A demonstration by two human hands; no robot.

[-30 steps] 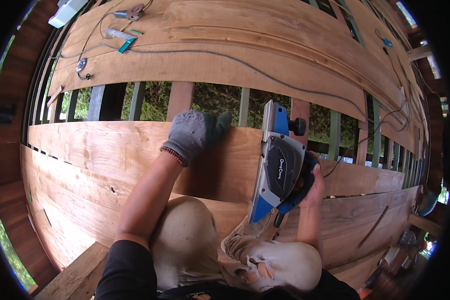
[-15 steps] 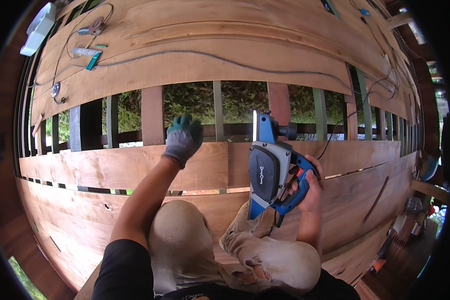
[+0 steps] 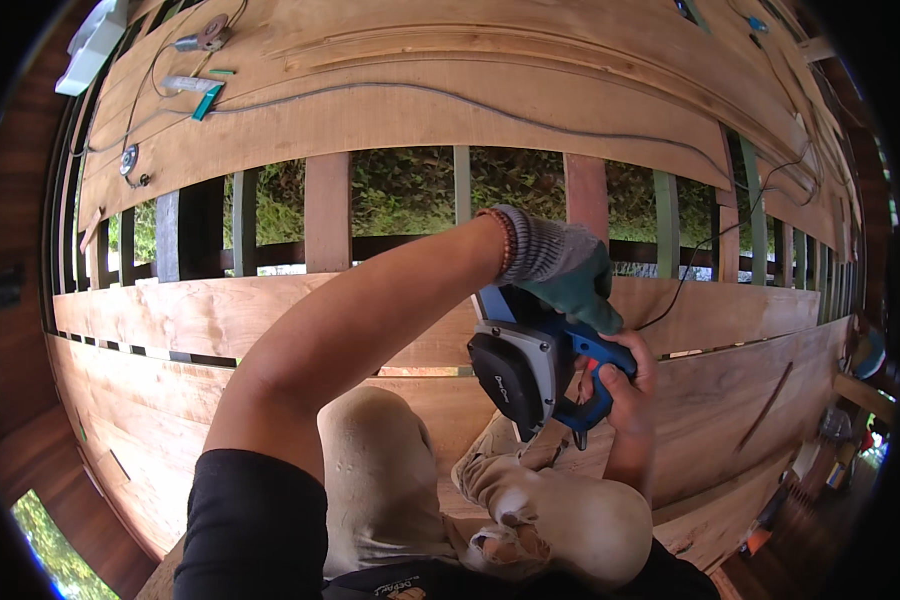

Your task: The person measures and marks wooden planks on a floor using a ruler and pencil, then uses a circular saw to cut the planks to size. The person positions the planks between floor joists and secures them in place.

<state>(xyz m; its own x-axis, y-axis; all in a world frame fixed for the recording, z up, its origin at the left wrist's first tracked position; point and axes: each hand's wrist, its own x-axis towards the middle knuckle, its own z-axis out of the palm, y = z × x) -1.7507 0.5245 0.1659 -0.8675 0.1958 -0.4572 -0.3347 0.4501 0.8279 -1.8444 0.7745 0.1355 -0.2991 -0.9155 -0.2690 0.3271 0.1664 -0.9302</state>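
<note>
A blue, grey and black electric planer (image 3: 518, 375) is held tilted above the boards, in front of my knees. My right hand (image 3: 628, 388), bare, wraps round its rear handle. From the left, my forearm crosses over to the tool's front. My left hand (image 3: 575, 275), in a grey and green work glove, is curled over the front end, where the front knob is hidden beneath it. A wooden board (image 3: 400, 318) lies under the planer.
A black cord (image 3: 705, 232) runs from the right hand's side to the far boards. Gaps between joists (image 3: 327, 215) open onto grass. A grey cable (image 3: 390, 88) crosses a far board (image 3: 410, 115). An angle grinder (image 3: 205, 38) and a teal-handled tool (image 3: 208, 102) lie far left.
My left hand has swung right from above the joists onto the planer's front end. The planer has tilted and shifted slightly left, still in my right hand.
</note>
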